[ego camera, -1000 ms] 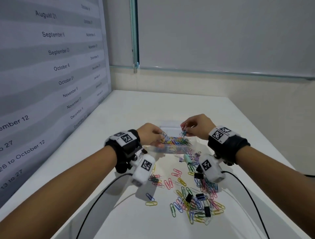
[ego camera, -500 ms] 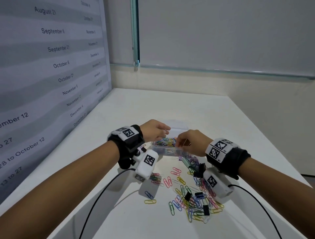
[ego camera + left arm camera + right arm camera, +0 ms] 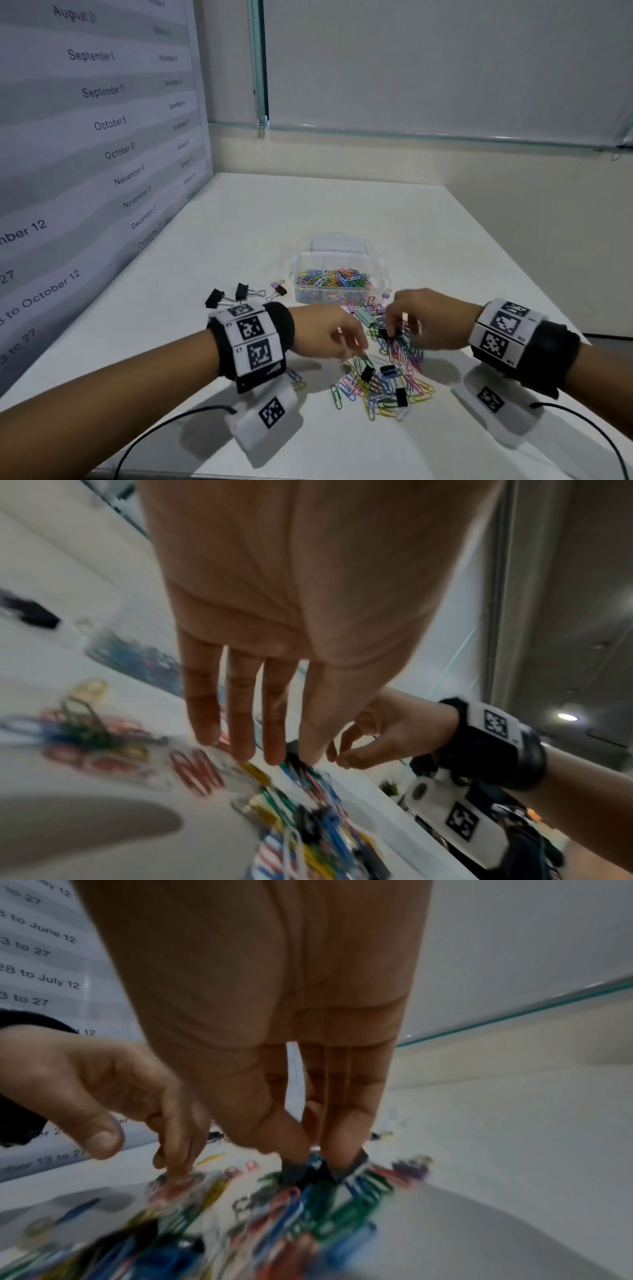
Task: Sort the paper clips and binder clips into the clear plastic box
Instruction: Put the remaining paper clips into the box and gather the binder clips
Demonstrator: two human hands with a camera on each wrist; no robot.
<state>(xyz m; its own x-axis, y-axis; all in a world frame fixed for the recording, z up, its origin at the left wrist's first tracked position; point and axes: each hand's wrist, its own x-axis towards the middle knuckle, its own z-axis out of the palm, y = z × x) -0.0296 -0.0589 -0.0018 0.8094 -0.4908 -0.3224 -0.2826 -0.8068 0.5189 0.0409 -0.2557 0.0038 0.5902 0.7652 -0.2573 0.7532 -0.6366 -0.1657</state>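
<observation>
The loose paper clips (image 3: 383, 383) lie flat in a tangled heap on the white desk (image 3: 274, 219), their long axes pointing every way; several near the left edge of the heap run roughly near to far. Small black binder clips (image 3: 400, 395) sit among them. A pale green binder clip (image 3: 364, 315) lies at the far edge of the heap with its long side running far-left to near-right.

The clear plastic box (image 3: 337, 284) stands just beyond the heap with its long side running left to right. It holds a layer of coloured paper clips filling the near part; the far part looks pale, and I cannot tell what is in it. Left of the box, three binder clips (image 3: 245, 293) lie apart on the desk, two black and one purple, their wire handles pointing right.

Both hands hang over the far part of the heap, on the near side of the box. The left hand (image 3: 329, 332) is relaxed and unclenched, fingers (image 3: 240, 718) pointing straight down, their tips just above or touching the paper clips; it holds nothing that shows. The right hand (image 3: 428, 318) also points down, and its thumb and fingers (image 3: 349, 1110) pinch a black binder clip (image 3: 315, 1171) by its grey handles, the clip's body pointing down into the blue and green paper clips. Whether it has left the heap is blurred.
</observation>
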